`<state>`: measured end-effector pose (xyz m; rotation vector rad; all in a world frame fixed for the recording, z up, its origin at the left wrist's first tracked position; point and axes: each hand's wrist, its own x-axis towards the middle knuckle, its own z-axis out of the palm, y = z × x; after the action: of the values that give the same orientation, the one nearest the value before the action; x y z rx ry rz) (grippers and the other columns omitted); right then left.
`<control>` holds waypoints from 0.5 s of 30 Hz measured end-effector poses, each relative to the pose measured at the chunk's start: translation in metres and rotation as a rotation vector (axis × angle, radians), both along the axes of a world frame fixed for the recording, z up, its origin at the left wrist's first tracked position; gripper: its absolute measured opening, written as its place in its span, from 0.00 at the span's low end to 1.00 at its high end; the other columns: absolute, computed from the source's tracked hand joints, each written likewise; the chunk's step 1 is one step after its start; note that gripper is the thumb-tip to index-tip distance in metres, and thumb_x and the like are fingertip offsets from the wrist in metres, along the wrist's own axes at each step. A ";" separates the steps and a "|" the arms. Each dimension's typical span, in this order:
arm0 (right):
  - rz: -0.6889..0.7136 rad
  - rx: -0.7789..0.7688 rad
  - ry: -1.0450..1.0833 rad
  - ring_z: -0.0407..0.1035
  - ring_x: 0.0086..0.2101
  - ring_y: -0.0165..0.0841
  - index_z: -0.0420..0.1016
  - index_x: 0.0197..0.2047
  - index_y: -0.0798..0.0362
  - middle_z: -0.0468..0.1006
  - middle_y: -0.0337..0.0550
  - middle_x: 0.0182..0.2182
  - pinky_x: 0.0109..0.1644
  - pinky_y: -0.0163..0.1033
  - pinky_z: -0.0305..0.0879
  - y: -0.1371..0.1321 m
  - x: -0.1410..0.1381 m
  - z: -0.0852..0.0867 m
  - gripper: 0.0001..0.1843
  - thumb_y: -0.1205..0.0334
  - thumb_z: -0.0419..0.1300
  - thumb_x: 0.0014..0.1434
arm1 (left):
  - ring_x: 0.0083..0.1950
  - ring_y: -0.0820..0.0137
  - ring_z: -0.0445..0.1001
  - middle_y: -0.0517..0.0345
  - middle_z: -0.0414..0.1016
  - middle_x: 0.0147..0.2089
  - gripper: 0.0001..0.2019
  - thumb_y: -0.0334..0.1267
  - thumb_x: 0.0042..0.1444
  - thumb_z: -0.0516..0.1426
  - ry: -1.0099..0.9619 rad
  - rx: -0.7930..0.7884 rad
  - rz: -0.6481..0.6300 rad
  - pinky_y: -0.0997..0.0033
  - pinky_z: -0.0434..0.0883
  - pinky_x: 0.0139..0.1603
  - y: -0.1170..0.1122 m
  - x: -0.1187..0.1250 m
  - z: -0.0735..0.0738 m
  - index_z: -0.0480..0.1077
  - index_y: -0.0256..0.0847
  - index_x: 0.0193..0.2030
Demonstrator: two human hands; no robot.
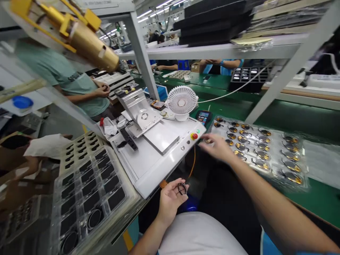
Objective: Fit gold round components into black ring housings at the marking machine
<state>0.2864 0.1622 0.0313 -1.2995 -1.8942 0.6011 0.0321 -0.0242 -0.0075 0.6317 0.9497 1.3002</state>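
Observation:
My left hand (pixel 171 200) is held low, just above my lap. Its fingers are closed round a thin dark ring (pixel 182 188) with an open middle. My right hand (pixel 218 148) is smeared by motion between the white machine's front corner and a clear tray (pixel 277 132). Whether a small part sits at its fingertips cannot be made out. That tray bears rows of round dark parts with orange-gold faces and thin tails. A red push button (pixel 194 136) on the white machine (pixel 167 164) lies close to the right fingertips.
A white fan (pixel 182 101) stands at the machine's back, beside a small keypad device (pixel 203 116). To the left, stacked trays (pixel 127 198) hold black squares and a few rings. Slanting shelf posts (pixel 292 63) frame the bench. A co-worker in a green shirt (pixel 63 81) stands at left.

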 end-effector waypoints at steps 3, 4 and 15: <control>-0.201 -0.010 -0.107 0.76 0.40 0.49 0.72 0.29 0.47 0.76 0.47 0.27 0.53 0.59 0.71 0.074 0.037 0.011 0.11 0.54 0.69 0.51 | 0.49 0.56 0.84 0.48 0.84 0.49 0.28 0.34 0.36 0.78 0.023 -0.003 -0.005 0.50 0.77 0.58 -0.012 -0.004 -0.006 0.82 0.43 0.48; -0.192 -0.007 -0.114 0.75 0.39 0.50 0.67 0.24 0.45 0.71 0.44 0.23 0.52 0.61 0.70 0.092 0.045 0.012 0.15 0.52 0.70 0.47 | 0.49 0.56 0.84 0.47 0.84 0.49 0.29 0.34 0.35 0.79 0.029 -0.015 0.003 0.50 0.78 0.57 -0.016 -0.005 -0.009 0.82 0.42 0.48; -0.212 -0.014 -0.395 0.72 0.28 0.55 0.59 0.13 0.40 0.61 0.48 0.14 0.39 0.66 0.66 0.165 0.089 -0.033 0.23 0.44 0.71 0.26 | 0.51 0.57 0.83 0.43 0.84 0.47 0.32 0.40 0.31 0.80 0.092 -0.046 0.058 0.53 0.75 0.58 -0.029 -0.021 -0.030 0.80 0.38 0.48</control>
<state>0.3749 0.3269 -0.0020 -1.6989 -2.0230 0.2613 0.0113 -0.0531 -0.0376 0.6374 1.0772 1.3058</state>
